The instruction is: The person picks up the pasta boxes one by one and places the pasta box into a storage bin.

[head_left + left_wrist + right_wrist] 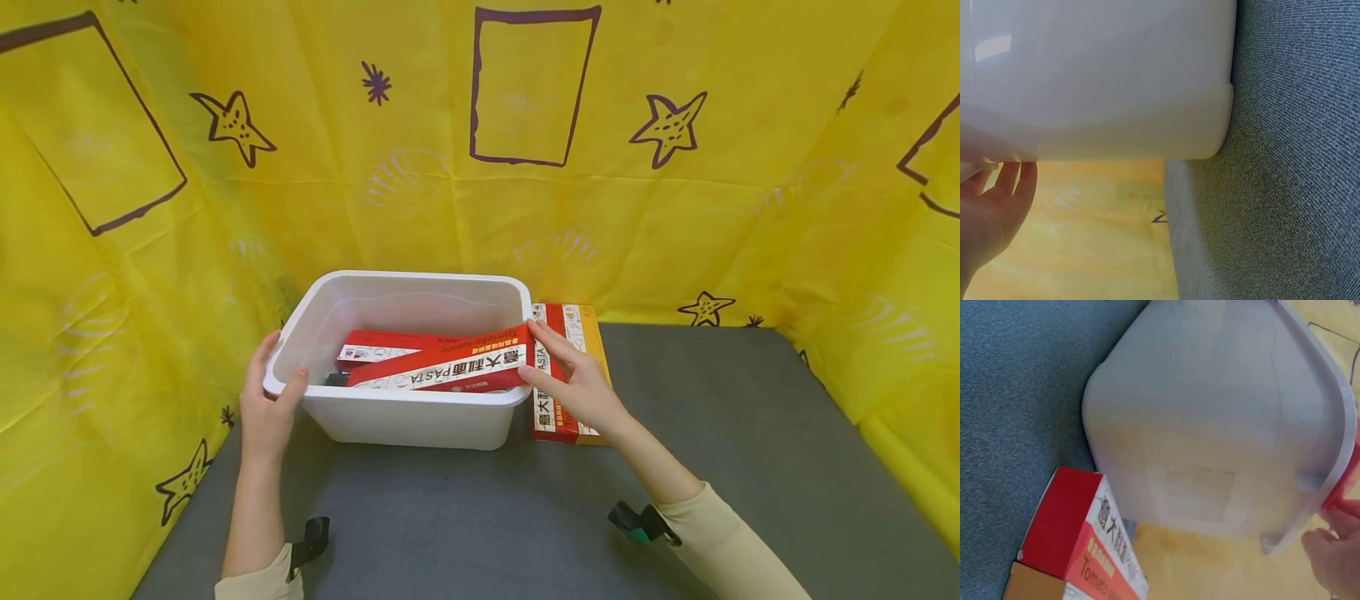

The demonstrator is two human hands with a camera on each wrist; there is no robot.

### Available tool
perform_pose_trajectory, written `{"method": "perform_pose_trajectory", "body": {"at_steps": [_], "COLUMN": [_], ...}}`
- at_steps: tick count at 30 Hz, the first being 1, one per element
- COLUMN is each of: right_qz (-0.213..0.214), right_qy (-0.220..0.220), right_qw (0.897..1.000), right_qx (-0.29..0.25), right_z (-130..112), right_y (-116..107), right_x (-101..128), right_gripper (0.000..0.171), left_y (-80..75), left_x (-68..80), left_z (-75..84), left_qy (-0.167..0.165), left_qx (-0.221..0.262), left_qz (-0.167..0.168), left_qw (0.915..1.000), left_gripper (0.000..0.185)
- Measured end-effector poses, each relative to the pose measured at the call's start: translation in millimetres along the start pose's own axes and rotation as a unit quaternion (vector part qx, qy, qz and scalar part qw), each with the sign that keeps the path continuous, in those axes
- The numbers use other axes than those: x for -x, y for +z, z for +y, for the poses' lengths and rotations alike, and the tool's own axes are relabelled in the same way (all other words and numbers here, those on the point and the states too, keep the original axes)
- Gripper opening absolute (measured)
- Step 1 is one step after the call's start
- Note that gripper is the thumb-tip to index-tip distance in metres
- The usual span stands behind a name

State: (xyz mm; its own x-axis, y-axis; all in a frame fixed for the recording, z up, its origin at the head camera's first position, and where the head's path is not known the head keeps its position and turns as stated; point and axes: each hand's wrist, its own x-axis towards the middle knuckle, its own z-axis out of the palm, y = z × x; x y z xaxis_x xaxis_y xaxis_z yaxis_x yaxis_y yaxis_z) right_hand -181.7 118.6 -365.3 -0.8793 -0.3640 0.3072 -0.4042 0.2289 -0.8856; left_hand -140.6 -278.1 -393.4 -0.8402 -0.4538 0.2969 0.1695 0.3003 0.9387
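A white plastic tub (420, 421) stands on the grey table. At its left end, my left hand (268, 408) grips the rim, thumb over the edge and fingers against the outside wall; the left wrist view shows those fingers (1007, 184) under the rim. My right hand (577, 383) pinches the right end of a red and white pasta box (450, 362) at the tub's right rim. This box slants into the tub, its left end lower. Beneath it in the tub lies another red and white box (367, 348), partly hidden, beside something dark (337, 379).
Right of the tub, a red pasta box (553, 417) and a yellow-orange box (592, 333) lie side by side on the table (465, 517). Yellow cloth (420, 217) with dark drawings hangs behind and along both sides.
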Motion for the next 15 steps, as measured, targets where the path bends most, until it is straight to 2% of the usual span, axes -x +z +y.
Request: {"method": "perform_pose_trajectory", "body": {"at_steps": [3,6,9,15], "right_qz": [0.005,0.007,0.008,0.027], "right_qy": [-0.015,-0.031,-0.043,-0.03], "right_qw": [0.999,0.998,0.998,0.999], "right_qx": [0.04,0.047,0.038,-0.009], "right_z": [-1.7,-1.6,0.5,5.7], "right_y": [3.2,5.2,5.6,3.3], "right_x": [-2.1,-3.7,-4.4,0.0], "right_gripper": [0.062,0.058,0.054,0.048], "left_y": [0.2,0.3,0.0,-0.4], "left_x": [-0.3,-0.4,-0.4,-0.5], "left_z": [-0.7,-1.1,-1.8,-2.7], "left_qy": [0.002,0.003,0.001,-0.006], "left_qx": [0.002,0.005,0.006,0.002], "left_qz": [0.0,0.0,-0.002,-0.004], "left_qw": [1.0,1.0,1.0,1.0], "left_gripper": [0.059,0.059,0.059,0.06]}}
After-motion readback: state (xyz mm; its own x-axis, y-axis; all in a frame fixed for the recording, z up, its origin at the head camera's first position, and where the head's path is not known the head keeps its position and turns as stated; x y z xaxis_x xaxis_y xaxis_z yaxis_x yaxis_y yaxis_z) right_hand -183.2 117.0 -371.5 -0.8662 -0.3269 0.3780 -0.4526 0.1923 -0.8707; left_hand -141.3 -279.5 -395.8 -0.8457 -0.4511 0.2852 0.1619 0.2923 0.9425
